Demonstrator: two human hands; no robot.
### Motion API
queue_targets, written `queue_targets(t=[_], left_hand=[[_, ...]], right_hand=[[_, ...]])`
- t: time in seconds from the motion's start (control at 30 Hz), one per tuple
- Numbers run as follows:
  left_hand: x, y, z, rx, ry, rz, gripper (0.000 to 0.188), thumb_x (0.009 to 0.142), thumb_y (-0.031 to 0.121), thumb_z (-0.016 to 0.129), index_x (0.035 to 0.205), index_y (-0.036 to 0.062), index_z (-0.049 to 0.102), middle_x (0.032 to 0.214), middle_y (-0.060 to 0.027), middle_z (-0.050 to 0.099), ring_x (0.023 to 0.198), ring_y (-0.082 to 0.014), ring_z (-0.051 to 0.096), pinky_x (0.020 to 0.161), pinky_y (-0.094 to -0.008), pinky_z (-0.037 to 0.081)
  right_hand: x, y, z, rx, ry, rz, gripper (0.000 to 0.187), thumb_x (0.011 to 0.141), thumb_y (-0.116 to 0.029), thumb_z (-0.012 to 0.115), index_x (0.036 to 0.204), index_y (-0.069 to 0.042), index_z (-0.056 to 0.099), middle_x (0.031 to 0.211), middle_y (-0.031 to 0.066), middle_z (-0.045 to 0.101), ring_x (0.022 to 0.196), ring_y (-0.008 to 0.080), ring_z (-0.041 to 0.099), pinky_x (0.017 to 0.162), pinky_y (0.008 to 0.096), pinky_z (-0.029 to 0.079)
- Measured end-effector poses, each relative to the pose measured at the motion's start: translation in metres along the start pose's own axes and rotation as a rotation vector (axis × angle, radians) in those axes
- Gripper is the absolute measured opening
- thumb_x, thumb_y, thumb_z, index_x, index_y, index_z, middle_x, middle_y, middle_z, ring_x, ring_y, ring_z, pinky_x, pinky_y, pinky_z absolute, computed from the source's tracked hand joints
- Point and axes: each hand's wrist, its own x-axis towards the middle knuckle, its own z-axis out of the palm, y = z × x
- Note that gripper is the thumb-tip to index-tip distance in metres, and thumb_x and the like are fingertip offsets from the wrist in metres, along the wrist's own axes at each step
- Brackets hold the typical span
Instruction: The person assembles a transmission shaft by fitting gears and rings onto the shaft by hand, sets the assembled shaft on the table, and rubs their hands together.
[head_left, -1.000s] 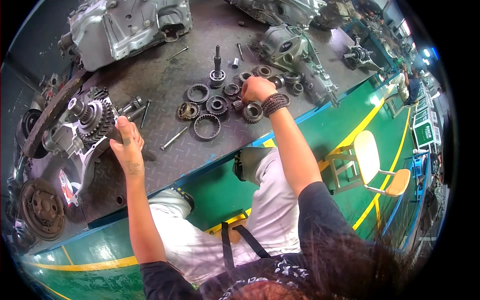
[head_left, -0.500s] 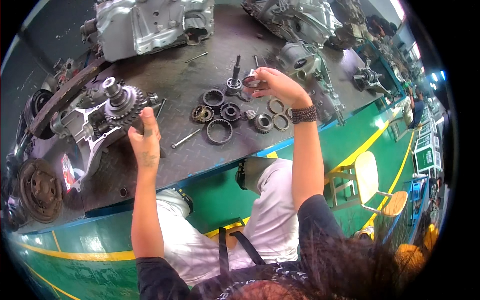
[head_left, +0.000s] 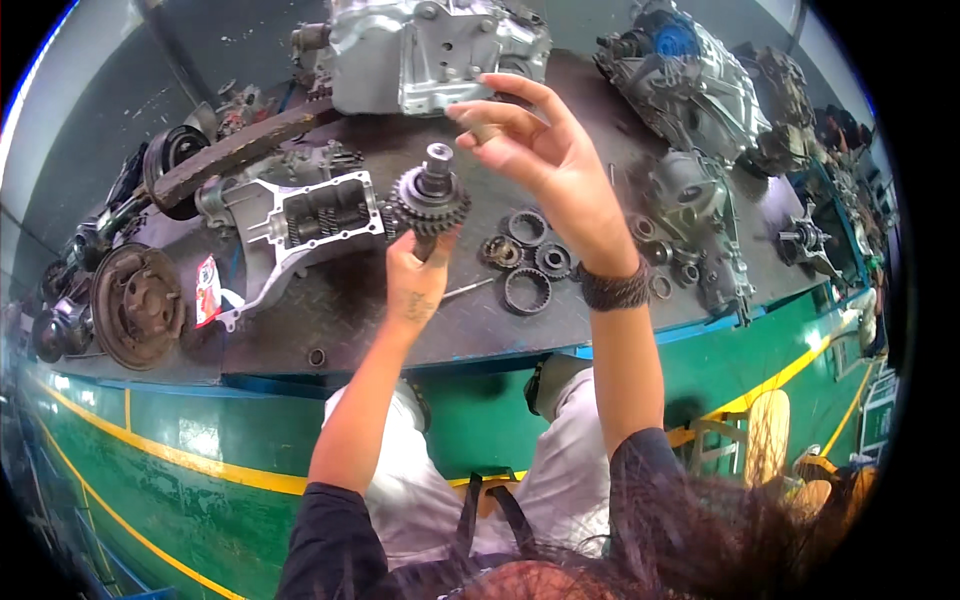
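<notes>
Left hand (head_left: 412,280) holds a gear shaft (head_left: 432,198) pointing up, seemingly near-vertical.

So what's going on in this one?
A person at a metal bench grips a geared shaft in the left hand, roughly upright. The right hand is raised just beyond the shaft's right side, fingers curled; whether it pinches something small is unclear. Loose toothed rings lie on the bench to the shaft's right, and an open casing sits to its left.
</notes>
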Motion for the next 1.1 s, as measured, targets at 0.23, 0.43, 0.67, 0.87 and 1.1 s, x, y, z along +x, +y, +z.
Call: queue_targets(t=[0.23,0.43,0.67,0.87,1.1], left_hand=[[-0.001,-0.003,-0.002,0.014,-0.010,0.096,0.038,0.097,0.035,0.068,0.089,-0.0014,0.060,0.072,0.0029,0.053,0.069,-0.0074,0.045,0.061,-0.0273,0.039],[0.001,-0.001,-0.008,-0.022,-0.045,0.050,0.039,0.099,0.039,0.066,0.092,0.0010,0.060,0.076,0.0052,0.051,0.071,-0.0066,0.043,0.062,-0.0251,0.036],[0.000,0.003,-0.005,-0.044,0.029,0.027,0.030,0.097,0.028,0.069,0.091,-0.0010,0.066,0.069,0.0052,0.054,0.066,-0.0054,0.043,0.058,-0.0264,0.037],[0.002,-0.012,-0.013,-0.086,-0.003,-0.019,0.037,0.099,0.034,0.067,0.089,-0.0015,0.064,0.072,0.0045,0.054,0.068,-0.0060,0.045,0.059,-0.0268,0.037],[0.003,-0.013,-0.014,-0.098,0.027,-0.043,0.046,0.097,0.044,0.066,0.100,-0.0020,0.065,0.080,0.0038,0.058,0.076,-0.0069,0.049,0.067,-0.0262,0.042]], right_hand=[[0.001,0.002,0.025,-0.571,-0.157,-0.033,0.074,0.077,-0.024,0.086,0.141,-0.012,0.052,0.122,0.0021,0.067,0.119,0.0146,0.058,0.103,0.0359,0.041],[-0.003,0.014,0.028,-0.341,-0.167,0.016,0.067,0.088,-0.025,0.077,0.146,-0.010,0.047,0.131,0.0077,0.060,0.122,0.0190,0.055,0.108,0.0374,0.041],[-0.004,0.020,0.024,-0.242,-0.160,0.053,0.065,0.092,-0.026,0.074,0.148,-0.010,0.045,0.134,0.0100,0.057,0.125,0.0219,0.053,0.107,0.0374,0.042],[-0.005,0.022,0.028,-0.328,-0.162,0.016,0.068,0.089,-0.030,0.077,0.147,-0.011,0.047,0.136,0.0101,0.057,0.125,0.0221,0.053,0.106,0.0373,0.043],[-0.007,0.024,0.035,-0.308,-0.148,0.074,0.064,0.090,-0.027,0.076,0.145,-0.010,0.049,0.140,0.0070,0.055,0.125,0.0178,0.051,0.107,0.0354,0.041]])
